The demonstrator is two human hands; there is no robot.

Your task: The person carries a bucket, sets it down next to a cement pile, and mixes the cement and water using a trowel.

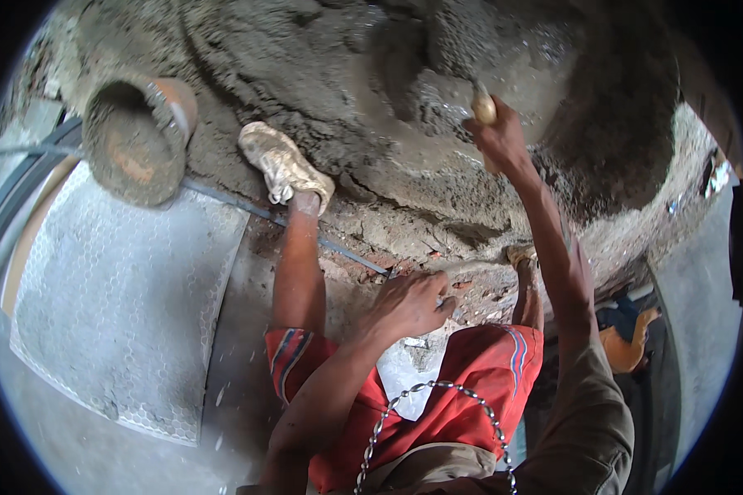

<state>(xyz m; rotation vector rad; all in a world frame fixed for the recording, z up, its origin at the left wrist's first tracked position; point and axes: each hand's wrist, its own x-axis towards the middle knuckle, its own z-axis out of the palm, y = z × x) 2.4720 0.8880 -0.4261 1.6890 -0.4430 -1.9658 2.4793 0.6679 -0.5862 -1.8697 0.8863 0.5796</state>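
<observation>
My right hand (500, 136) grips a trowel by its pale wooden handle (485, 108), out over the wet grey mortar (347, 91). A short metal neck runs from the handle down to the mortar, where I cannot make out the blade. Closer to me, my left hand (413, 304) hangs in front of my red shorts, its fingers loosely curled. A gap shows between thumb and forefinger, and nothing is visible in them. Around the trowel the mortar is smeared and shiny, with a dark hollow beside it.
A mortar-caked bucket (136, 140) lies tipped at the left. Below it leans a grey board with a honeycomb pattern (132, 289). My shoe (285, 165) stands at the mortar's edge, beside a thin metal strip (338, 247). An orange object (627, 346) sits at the right.
</observation>
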